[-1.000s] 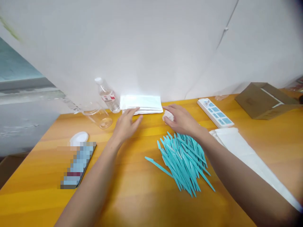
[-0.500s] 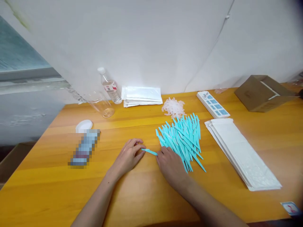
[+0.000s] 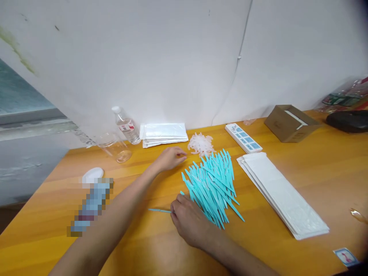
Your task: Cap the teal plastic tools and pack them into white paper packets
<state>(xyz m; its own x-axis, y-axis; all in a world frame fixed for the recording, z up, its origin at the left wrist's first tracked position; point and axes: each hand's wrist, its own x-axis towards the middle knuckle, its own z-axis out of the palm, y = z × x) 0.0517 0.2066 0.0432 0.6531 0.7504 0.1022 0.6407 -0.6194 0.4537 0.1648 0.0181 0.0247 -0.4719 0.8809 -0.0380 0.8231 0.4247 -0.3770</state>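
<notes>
My right hand (image 3: 189,222) is closed around a slim turquoise eyebrow razor (image 3: 160,210), whose thin end sticks out to the left over the table. Beside that hand lies a heaped pile of similar turquoise razors (image 3: 211,188), its left edge partly behind my knuckles. My left hand (image 3: 171,158) stretches forward with thumb and forefinger slightly apart, nothing visible between them. Just past its fingertips is a small heap of translucent whitish pieces (image 3: 200,143), which look like blade covers.
White flat packets (image 3: 163,132) lie by the wall, with a bottle (image 3: 126,126) and clear jar (image 3: 116,149) to their left. A white lid (image 3: 92,175) and a pixelated flat object (image 3: 92,207) sit at left. Rightward are a power strip (image 3: 243,138), white bags (image 3: 283,193) and cardboard box (image 3: 290,124).
My left hand has let go of the razor's end and moved forward toward the translucent pieces. My right hand has shifted slightly left with the razor. The camera view has tilted up and turned right.
</notes>
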